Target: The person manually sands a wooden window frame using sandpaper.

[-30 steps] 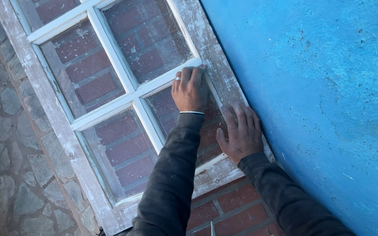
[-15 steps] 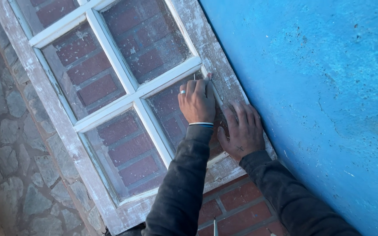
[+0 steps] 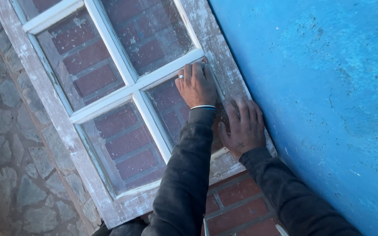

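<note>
Head view: window frame (image 3: 57, 118) runs diagonally, upper-left to lower-right.

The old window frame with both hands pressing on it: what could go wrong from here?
1. The left hand presses at the corner of a glass pane; too much force might crack it and cut the fingers.
2. The right hand lies flat on the window frame, whose white paint is flaking; splinters or paint dust seem possible on bare skin.

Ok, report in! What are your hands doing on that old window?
Left hand flat on a dusty pane's top corner, by the white bar. Right hand spread flat on the window frame beside it. Both hold nothing. Nothing blocks them; blue wall alongside.
</note>
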